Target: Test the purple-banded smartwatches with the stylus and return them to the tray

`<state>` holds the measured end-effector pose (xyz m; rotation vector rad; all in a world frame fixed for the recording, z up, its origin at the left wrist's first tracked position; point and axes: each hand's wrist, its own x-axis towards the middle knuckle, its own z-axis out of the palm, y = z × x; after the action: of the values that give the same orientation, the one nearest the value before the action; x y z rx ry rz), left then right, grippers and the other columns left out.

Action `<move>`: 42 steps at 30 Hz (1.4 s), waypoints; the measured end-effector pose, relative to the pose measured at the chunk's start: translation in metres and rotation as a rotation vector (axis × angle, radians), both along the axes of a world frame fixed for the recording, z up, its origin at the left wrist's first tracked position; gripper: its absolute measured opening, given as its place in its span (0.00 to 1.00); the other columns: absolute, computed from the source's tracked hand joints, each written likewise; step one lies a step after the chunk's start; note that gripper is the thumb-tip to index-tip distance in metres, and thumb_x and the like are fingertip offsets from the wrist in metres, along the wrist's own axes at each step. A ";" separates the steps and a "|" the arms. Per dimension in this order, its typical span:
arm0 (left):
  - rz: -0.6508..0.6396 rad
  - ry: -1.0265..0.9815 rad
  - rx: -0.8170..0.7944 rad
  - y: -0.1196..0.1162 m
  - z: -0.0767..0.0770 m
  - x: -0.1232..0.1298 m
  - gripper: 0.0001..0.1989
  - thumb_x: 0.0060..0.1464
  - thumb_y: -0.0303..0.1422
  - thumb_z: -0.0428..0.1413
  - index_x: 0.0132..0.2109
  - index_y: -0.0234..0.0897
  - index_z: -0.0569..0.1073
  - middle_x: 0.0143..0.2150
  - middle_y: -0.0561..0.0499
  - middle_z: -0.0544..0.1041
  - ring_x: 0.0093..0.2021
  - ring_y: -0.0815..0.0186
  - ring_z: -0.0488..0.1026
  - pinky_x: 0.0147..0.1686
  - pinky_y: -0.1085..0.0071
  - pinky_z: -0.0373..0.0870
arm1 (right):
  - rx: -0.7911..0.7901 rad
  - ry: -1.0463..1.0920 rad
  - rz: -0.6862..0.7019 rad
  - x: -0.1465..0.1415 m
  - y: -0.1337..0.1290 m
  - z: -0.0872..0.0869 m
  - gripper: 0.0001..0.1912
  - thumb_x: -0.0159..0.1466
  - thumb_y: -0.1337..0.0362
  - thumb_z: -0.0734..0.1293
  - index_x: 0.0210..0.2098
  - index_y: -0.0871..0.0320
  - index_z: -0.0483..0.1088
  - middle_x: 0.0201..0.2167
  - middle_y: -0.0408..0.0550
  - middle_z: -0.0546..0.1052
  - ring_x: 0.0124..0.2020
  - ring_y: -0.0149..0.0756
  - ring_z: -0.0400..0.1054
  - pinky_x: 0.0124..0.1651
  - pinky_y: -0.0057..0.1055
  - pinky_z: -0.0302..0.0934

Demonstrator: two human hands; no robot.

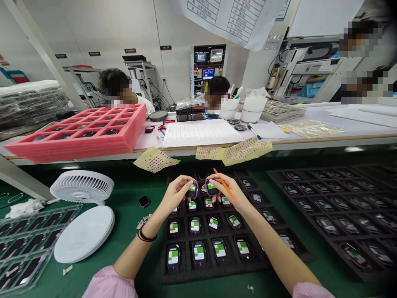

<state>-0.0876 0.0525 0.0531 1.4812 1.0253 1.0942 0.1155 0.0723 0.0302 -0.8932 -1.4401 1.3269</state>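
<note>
The hands point(175, 192) pinch 2 devices point(193, 191), 1 each, above black tray point(198, 277).

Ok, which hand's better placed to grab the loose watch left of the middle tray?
Probably the left hand: it's nearer the loose watch and holds only one watch, while the right hand holds a second watch plus an orange stick. It'd need emptying first.

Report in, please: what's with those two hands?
Left hand: gripping lit device. Right hand: gripping matching device, orange stick too. Black tray beneath both.

2 pink sleeves point(110, 283), black wristbands point(147, 239)
</note>
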 end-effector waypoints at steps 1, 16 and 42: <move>0.003 0.003 -0.001 0.000 0.001 0.000 0.18 0.54 0.47 0.55 0.40 0.35 0.71 0.31 0.52 0.73 0.25 0.72 0.67 0.20 0.77 0.65 | 0.004 0.000 -0.010 0.000 0.000 -0.001 0.16 0.59 0.51 0.68 0.39 0.57 0.71 0.23 0.42 0.72 0.14 0.32 0.69 0.12 0.25 0.55; -0.042 0.012 0.045 0.001 -0.004 0.000 0.19 0.55 0.43 0.56 0.49 0.36 0.67 0.40 0.47 0.73 0.29 0.70 0.71 0.21 0.77 0.63 | 0.002 0.016 0.064 0.001 -0.004 0.007 0.18 0.57 0.55 0.71 0.43 0.57 0.68 0.35 0.45 0.74 0.21 0.30 0.73 0.15 0.22 0.60; -0.016 0.034 0.032 0.004 -0.006 -0.001 0.16 0.58 0.44 0.52 0.46 0.36 0.70 0.34 0.50 0.74 0.26 0.69 0.72 0.21 0.75 0.64 | -0.001 -0.003 0.064 0.003 -0.003 0.007 0.14 0.63 0.54 0.65 0.43 0.56 0.70 0.26 0.43 0.72 0.22 0.35 0.74 0.17 0.25 0.60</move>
<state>-0.0888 0.0567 0.0473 1.5363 1.0217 1.0817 0.1182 0.0691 0.0369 -0.8569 -1.4814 1.3737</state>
